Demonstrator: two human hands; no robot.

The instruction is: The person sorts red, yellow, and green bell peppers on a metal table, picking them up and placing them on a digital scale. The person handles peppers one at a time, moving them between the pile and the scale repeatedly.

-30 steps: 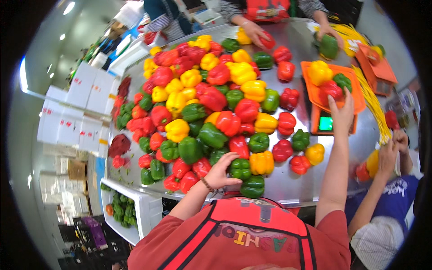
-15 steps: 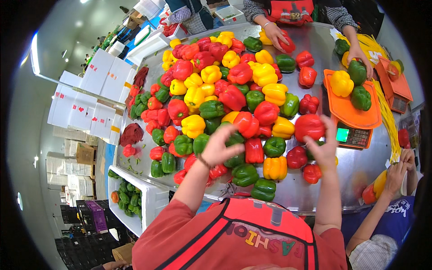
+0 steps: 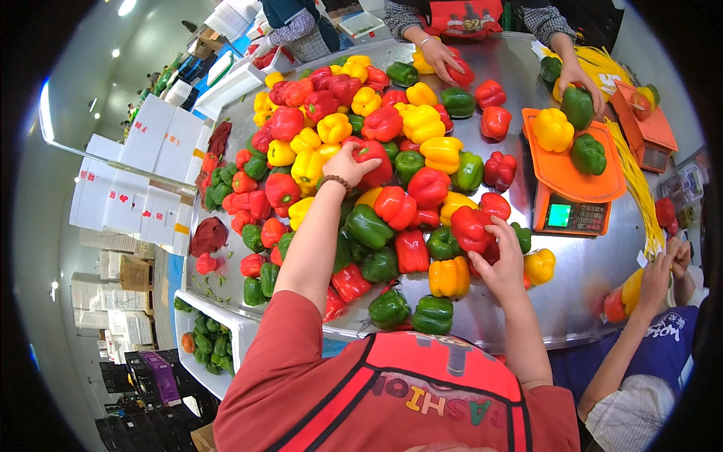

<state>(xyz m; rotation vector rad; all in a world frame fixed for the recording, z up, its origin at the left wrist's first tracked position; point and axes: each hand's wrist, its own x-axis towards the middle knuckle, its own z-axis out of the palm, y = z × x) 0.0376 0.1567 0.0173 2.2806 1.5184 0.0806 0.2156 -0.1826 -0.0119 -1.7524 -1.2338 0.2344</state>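
A heap of red, yellow and green bell peppers covers the middle of the metal table. My left hand reaches into the heap with its fingers closed around a large red bell pepper. Nearer to me, at the heap's right side, my right hand grips another red bell pepper between thumb and fingers. By that hand lie a yellow bell pepper and a blocky yellow bell pepper. Two green bell peppers rest at the table's near edge.
An orange scale with peppers on its tray stands right. Across the table, a co-worker's hands handle peppers; another person's hands work at the right edge. A white foam box of green peppers stands left, near stacked white cartons.
My left hand has moved forward into the heap and taken hold of a red bell pepper. My right hand has come nearer and left, gripping a red bell pepper.
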